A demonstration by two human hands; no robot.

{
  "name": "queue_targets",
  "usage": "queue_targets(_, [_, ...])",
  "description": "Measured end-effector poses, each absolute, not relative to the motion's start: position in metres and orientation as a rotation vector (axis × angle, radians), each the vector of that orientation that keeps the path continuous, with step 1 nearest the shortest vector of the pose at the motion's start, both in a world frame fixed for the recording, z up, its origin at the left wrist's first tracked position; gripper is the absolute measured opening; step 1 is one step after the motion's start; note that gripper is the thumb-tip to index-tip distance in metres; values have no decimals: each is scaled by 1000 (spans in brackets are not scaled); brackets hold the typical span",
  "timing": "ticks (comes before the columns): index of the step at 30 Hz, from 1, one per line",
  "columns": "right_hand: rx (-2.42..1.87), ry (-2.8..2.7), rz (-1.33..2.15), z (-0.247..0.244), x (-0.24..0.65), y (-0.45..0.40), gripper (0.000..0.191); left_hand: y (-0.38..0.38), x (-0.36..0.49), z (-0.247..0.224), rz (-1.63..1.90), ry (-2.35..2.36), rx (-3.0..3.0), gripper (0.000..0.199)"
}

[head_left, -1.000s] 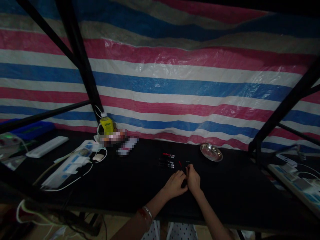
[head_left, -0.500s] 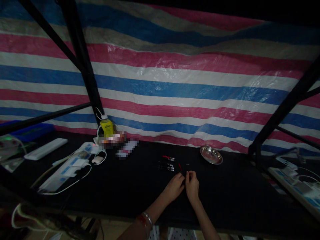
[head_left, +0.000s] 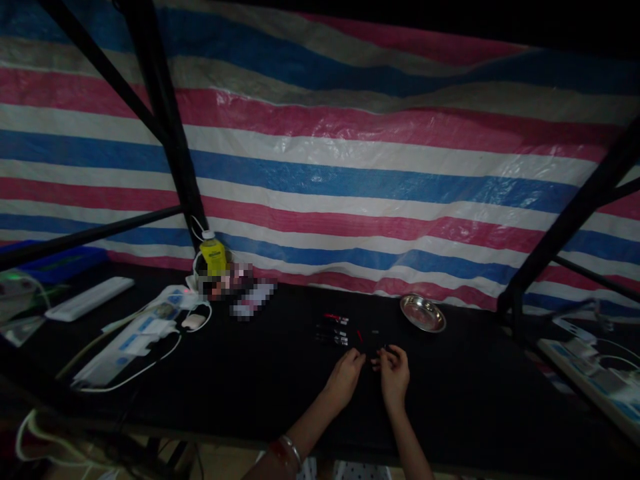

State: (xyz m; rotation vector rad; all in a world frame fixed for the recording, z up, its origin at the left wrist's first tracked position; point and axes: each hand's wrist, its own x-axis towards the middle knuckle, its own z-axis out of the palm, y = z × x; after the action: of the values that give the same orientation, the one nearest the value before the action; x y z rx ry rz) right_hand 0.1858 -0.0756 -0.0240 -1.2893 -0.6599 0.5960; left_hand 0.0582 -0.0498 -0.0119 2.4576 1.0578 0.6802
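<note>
My left hand [head_left: 344,379] is closed over the dark table, its fingertips pinched together. Whatever it holds, if anything, is too small and dark to make out. Just to the right, my right hand [head_left: 395,375] has thumb and index finger brought together, the other fingers loosely bent. Something small and dark seems to be at its fingertips, too dim to name. Beyond the hands lie a red pen-like stick [head_left: 336,319] with a silvery end and dark pen-like sticks [head_left: 334,340] with clear ends. A thin red piece [head_left: 359,337] and a tiny grey piece [head_left: 375,332] lie nearer my fingers.
A round metal dish [head_left: 423,314] stands at the back right. On the left are a power strip [head_left: 133,340] with cables, a white bar [head_left: 91,299] and a yellow bottle [head_left: 213,257]. Black frame posts [head_left: 173,153] and a striped sheet [head_left: 350,180] bound the table.
My hands have moved apart slightly, the right one shifting right with its fingers more spread. The left has drawn back a little. The sticks and dish stay where they were.
</note>
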Motion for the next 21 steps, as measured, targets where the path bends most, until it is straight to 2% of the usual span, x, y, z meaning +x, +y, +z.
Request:
queue_targets(3, [-1349, -706, 594, -26, 187, -75, 54, -51, 58, -8, 667, 1056, 2468, 28])
queue_targets(6, [-1446, -831, 590, -27, 187, -75, 54, -53, 60, -2, 629, 1033, 2479, 20])
queue_targets(10, [-1489, -837, 568, -27, 187, -75, 54, -52, 60, -2, 626, 989, 2451, 21])
queue_targets(21, [-1251, -685, 711, -21, 184, -75, 50, -50, 61, -7, 709, 1026, 2488, 24])
